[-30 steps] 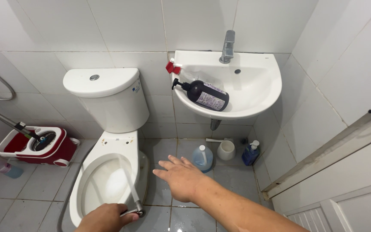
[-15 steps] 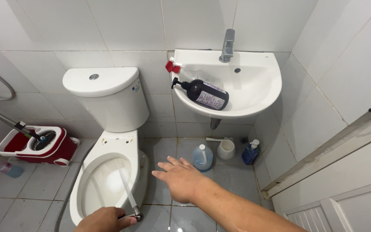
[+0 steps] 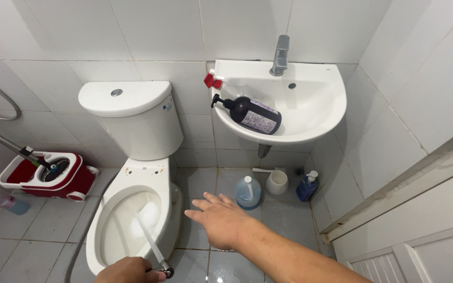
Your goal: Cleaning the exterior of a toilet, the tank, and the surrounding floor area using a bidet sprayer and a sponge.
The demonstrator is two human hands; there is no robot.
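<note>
My left hand [image 3: 128,271] at the bottom edge grips a metal spray nozzle [image 3: 164,271] that shoots a jet of water [image 3: 147,235] into the bowl of the white toilet [image 3: 132,220]. My right hand [image 3: 222,219] hovers open, fingers spread, palm down, above the wet grey floor just right of the bowl. It holds nothing. A grey hose [image 3: 82,241] runs along the floor left of the toilet toward my left hand.
A white wall sink [image 3: 315,105] holds a dark pump bottle [image 3: 250,114] and a red-topped spray bottle [image 3: 213,81]. Under it stand a clear jug [image 3: 248,192], a white cup [image 3: 277,183] and a blue bottle [image 3: 306,187]. A red mop bucket [image 3: 48,175] stands at left. A door frame [image 3: 405,183] is at right.
The water jet has swung left, now striking further left in the bowl. My left hand has dropped slightly lower in view. My right hand stays almost still.
</note>
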